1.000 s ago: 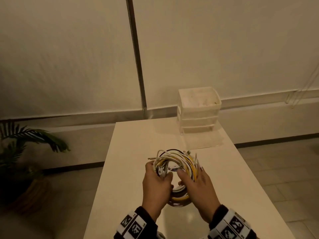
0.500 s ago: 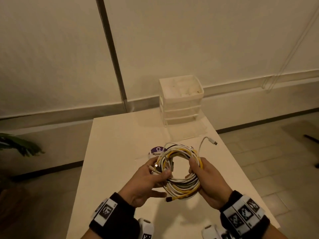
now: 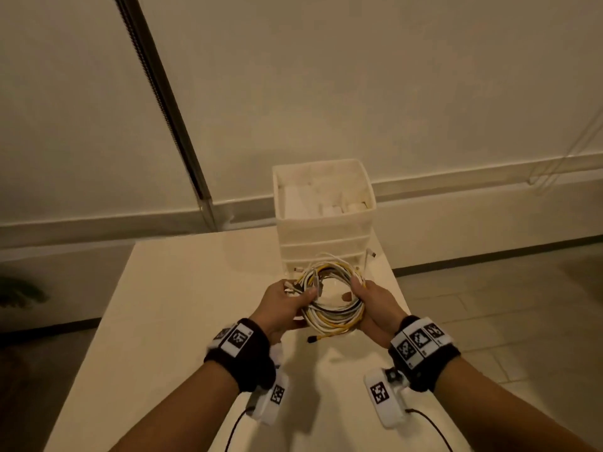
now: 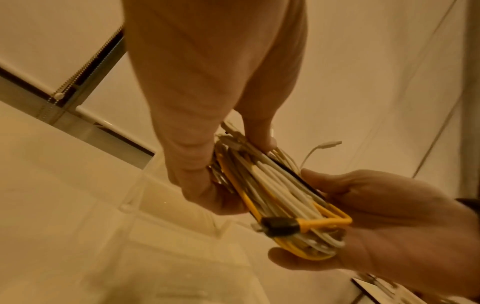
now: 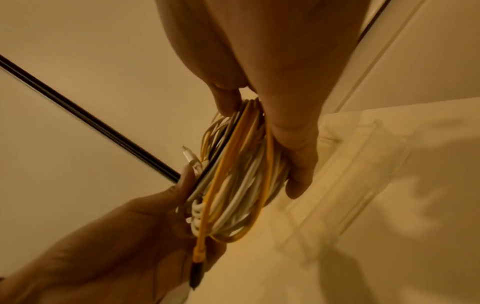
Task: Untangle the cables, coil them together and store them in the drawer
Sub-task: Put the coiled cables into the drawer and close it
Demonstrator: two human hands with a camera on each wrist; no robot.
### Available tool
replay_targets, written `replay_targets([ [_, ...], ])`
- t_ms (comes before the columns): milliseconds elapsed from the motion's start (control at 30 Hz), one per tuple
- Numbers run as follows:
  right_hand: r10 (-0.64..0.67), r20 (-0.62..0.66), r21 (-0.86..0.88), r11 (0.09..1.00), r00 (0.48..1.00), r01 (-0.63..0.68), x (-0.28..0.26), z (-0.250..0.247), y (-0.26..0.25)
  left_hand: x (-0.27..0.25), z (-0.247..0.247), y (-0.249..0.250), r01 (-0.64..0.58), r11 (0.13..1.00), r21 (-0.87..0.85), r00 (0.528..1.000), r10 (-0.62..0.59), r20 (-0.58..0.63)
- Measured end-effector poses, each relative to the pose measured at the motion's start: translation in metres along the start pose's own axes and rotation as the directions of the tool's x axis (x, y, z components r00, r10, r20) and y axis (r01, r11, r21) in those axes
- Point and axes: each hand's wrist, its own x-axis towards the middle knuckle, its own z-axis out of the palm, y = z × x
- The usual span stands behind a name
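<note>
A coil of white, yellow and dark cables (image 3: 332, 298) hangs above the table, just in front of the white drawer unit (image 3: 323, 223). My left hand (image 3: 287, 305) grips the coil's left side, thumb on top. My right hand (image 3: 372, 301) grips its right side. A yellow cable end with a dark plug (image 3: 313, 339) sticks out below the coil. The left wrist view shows the coil (image 4: 275, 195) edge-on, pinched between my left fingers (image 4: 197, 181) and held in the right palm (image 4: 389, 222). In the right wrist view the coil (image 5: 239, 181) sits above a clear pulled-out drawer (image 5: 345, 176).
The white table (image 3: 182, 308) stretches left of my hands. The drawer unit's top tray holds pale items. A wall with a dark vertical strip (image 3: 163, 102) stands behind. Tiled floor (image 3: 505, 305) lies to the right, and a plant (image 3: 19, 291) at the far left edge.
Both hands have carried the coil forward toward the drawer unit, and the view has moved closer to it. The grip on the coil is unchanged.
</note>
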Motion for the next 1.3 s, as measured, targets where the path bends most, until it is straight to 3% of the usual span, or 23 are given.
replay_targets([
  [100, 0.063, -0.036, -0.055, 0.996, 0.997, -0.065, 0.061, -0.005, -0.013, 0.062, 0.004, 0.005, 0.057, 0.998, 0.011, 0.996, -0.056, -0.065],
  [267, 0.188, -0.086, -0.315, 0.927, 0.979, -0.205, 0.130, -0.012, -0.014, 0.137, 0.000, -0.014, 0.168, 0.982, 0.082, 0.980, -0.157, -0.121],
  [433, 0.417, -0.069, -0.618, 0.696, 0.906, -0.367, 0.155, -0.025, -0.026, 0.165, -0.008, -0.028, 0.302, 0.943, 0.137, 0.953, -0.301, -0.033],
  [533, 0.466, -0.067, -0.676, 0.629, 0.882, -0.384, 0.163, -0.030, -0.028, 0.174, -0.008, -0.029, 0.342, 0.911, 0.230, 0.937, -0.348, -0.016],
  [633, 0.405, -0.119, -0.700, 0.613, 0.906, -0.366, 0.171, -0.027, -0.026, 0.190, -0.007, -0.040, 0.274, 0.909, 0.315, 0.962, -0.252, -0.108],
  [733, 0.370, -0.163, -0.646, 0.661, 0.915, -0.382, 0.177, -0.020, -0.019, 0.199, -0.002, -0.051, 0.151, 0.863, 0.483, 0.971, -0.037, -0.238],
  [867, 0.278, -0.208, -0.614, 0.709, 0.938, -0.346, 0.179, -0.012, -0.006, 0.193, 0.002, -0.058, -0.124, 0.826, 0.550, 0.890, 0.338, -0.306],
  [900, 0.233, -0.224, -0.641, 0.696, 0.946, -0.324, 0.179, -0.010, -0.002, 0.191, 0.001, -0.059, -0.164, 0.830, 0.532, 0.887, 0.361, -0.289],
  [1033, -0.002, -0.264, -0.770, 0.602, 0.965, -0.209, 0.177, -0.008, 0.006, 0.180, -0.010, -0.066, -0.233, 0.883, 0.406, 0.949, 0.299, -0.104],
  [1200, -0.226, -0.107, -0.902, 0.432, 0.968, 0.001, 0.161, -0.009, 0.000, 0.165, -0.020, -0.069, -0.300, 0.632, 0.715, 0.949, 0.274, 0.156],
  [1300, -0.430, 0.065, -0.904, 0.357, 0.900, 0.236, 0.148, -0.011, 0.006, 0.164, -0.013, -0.067, -0.279, 0.513, 0.812, 0.949, 0.275, 0.153],
])
